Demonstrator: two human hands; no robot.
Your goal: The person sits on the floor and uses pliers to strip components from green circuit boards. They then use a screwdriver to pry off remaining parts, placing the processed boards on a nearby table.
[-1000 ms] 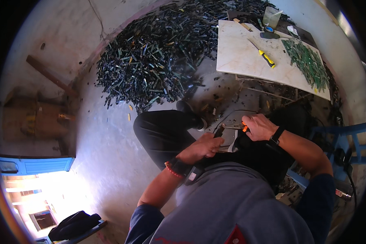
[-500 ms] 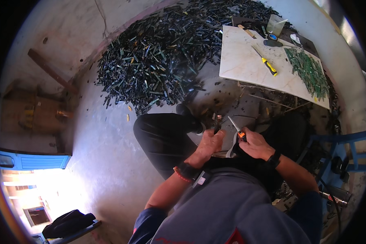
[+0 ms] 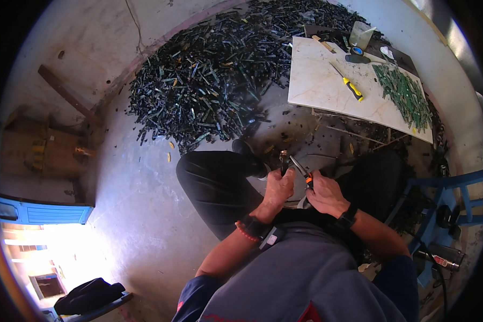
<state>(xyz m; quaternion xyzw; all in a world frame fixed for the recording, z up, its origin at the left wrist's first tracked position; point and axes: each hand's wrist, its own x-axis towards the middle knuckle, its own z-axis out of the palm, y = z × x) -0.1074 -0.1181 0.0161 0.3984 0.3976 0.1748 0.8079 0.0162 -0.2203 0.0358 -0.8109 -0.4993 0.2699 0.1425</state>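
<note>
It looks like a workshop: a big heap (image 3: 209,80) lies on the floor (image 3: 139,214), and a board (image 3: 314,75) holds a screwdriver (image 3: 352,89), with green strips (image 3: 405,96) along its right edge.

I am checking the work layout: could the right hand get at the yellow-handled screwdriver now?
Probably not immediately: the right hand grips an orange-handled tool, and the screwdriver lies farther forward on the pale board.

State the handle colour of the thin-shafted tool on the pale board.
The handle is yellow and black, seen in the head view.
</note>
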